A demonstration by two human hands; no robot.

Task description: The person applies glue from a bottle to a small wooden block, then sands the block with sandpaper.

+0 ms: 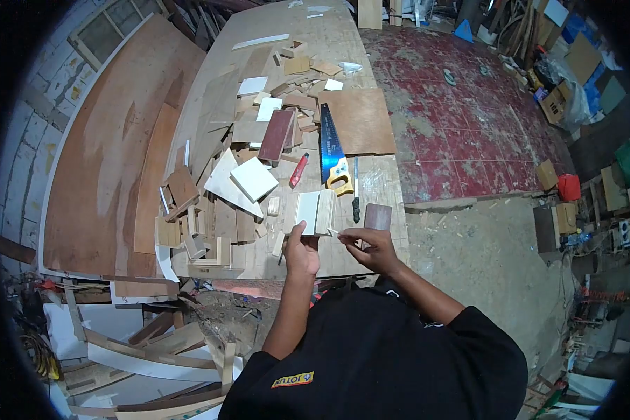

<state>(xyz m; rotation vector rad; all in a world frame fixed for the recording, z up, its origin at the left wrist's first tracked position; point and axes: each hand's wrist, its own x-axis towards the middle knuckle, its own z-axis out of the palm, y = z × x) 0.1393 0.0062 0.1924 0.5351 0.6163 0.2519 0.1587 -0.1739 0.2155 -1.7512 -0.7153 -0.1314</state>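
My left hand point(303, 256) grips the near end of a small wooden piece with a white face point(306, 211), its thumb lying on that face. A pale wood strip point(325, 211) runs along the piece's right side. My right hand point(372, 250) is just to the right, fingers pinched together by the lower corner. A tiny pale sliver point(334, 232) shows at its fingertips; whether they hold it is too small to tell. Beyond my hands lie a handsaw point(334, 150) with a yellow handle, a red utility knife point(299, 170) and a thin dark-handled tool point(356, 192).
The wooden workbench point(259, 52) carries several offcuts, a white square block point(253, 178), a reddish-brown block point(277, 135) and a plywood sheet point(364, 122). A brown block point(378, 216) sits near my right hand. A large board point(112, 147) leans at left; scrap wood lies below.
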